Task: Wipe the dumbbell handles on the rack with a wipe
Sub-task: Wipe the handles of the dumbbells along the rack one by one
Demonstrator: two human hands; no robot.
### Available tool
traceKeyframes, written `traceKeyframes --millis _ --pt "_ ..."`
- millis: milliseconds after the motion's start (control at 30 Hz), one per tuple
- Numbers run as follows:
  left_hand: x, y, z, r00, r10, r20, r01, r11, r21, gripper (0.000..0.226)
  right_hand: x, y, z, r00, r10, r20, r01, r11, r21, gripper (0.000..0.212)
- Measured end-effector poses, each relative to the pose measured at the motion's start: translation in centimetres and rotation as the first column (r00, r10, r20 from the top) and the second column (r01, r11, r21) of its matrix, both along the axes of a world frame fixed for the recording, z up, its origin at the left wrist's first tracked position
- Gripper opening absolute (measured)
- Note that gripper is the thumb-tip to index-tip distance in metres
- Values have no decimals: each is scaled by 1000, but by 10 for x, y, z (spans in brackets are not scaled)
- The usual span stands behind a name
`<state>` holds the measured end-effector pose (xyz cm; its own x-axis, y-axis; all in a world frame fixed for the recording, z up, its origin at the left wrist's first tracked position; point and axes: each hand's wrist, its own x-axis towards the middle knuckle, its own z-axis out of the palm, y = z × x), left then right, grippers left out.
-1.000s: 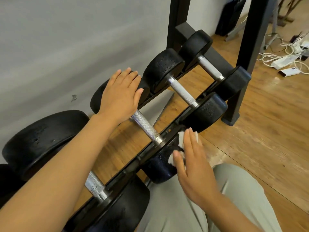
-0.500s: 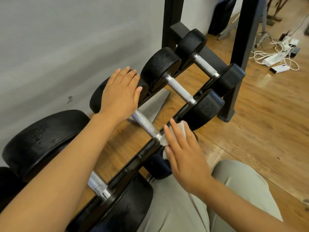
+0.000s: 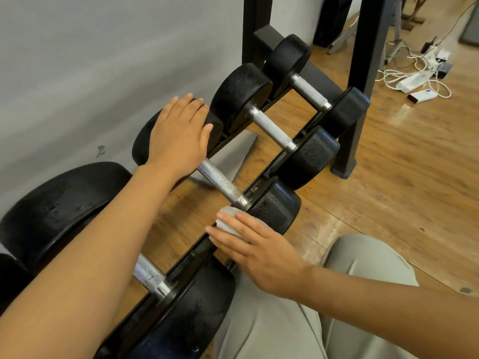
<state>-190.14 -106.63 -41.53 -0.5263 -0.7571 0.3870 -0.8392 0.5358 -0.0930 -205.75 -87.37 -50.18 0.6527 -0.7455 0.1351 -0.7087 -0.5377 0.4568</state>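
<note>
Steel handles: four knurled handles show on the rack (image 3: 261,174); counted from the rack's far post, they are the first handle (image 3: 309,94), second handle (image 3: 272,129), third handle (image 3: 220,181) and fourth handle (image 3: 149,274).
Wipe: a small grey-white wipe (image 3: 228,221) lies against the rack's front rail, just below the near end of the third handle, not on the steel itself.
Right hand: the right hand (image 3: 259,250) holds the wipe under straight fingers, pressed flat, thumb beside it.
Left hand: the left hand (image 3: 178,133) rests flat, fingers straight and together, on the back head of the third dumbbell, at the rack's wall side; it holds nothing.
Done: I cannot tell which handles are already clean; no handle looks wet or different from the others.
Left: the wipe touches no handle now, so I judge that at least the third handle is waiting, and probably the fourth, which the left forearm partly covers.
Step in hand: likely bringing the wipe to a handle near the rack's middle.
</note>
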Motion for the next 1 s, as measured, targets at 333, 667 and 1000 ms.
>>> traceKeyframes --millis 333,667,1000 --pt "0 1 0 1000 -3 7 3 1000 4 48 -89 -14 11 865 -89 493 -63 957 283 53" --pt "2 2 1 999 -35 3 35 999 -1 49 -34 22 0 804 -290 519 194 953 232 58" --pt "41 11 11 989 -118 -94 132 977 168 50 -49 -89 57 772 -72 631 -331 802 497 41"
